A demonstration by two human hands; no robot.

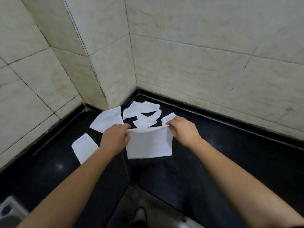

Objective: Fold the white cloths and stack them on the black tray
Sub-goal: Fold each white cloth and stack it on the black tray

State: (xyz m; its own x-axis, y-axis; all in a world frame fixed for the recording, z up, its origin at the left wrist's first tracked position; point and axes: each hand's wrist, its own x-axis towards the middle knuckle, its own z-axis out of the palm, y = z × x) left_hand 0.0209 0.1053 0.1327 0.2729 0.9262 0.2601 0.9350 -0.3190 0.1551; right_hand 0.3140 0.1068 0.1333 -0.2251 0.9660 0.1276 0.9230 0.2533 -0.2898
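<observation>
Between both hands (115, 139) (182, 130), white cloth (148, 145).

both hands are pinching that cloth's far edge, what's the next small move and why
Probably bring that edge down onto the near edge, halving the cloth: left hand and right hand pinch its far corners, lifted, while the rest lies on the counter.

L hand (115, 137) and R hand (182, 130) each pinch a top corner of held cloth (148, 145); top edge taut btwn them, rest spread over black counter (213, 145). Folded cloth (83, 148) just left of L forearm. Flat cloth (107, 120) behind L hand, near wall (197, 63) corner. Crumpled cloths (141, 108) beyond; end cloth (167, 120) partly behind R hand. Sink (8, 211) at bottom left.
</observation>
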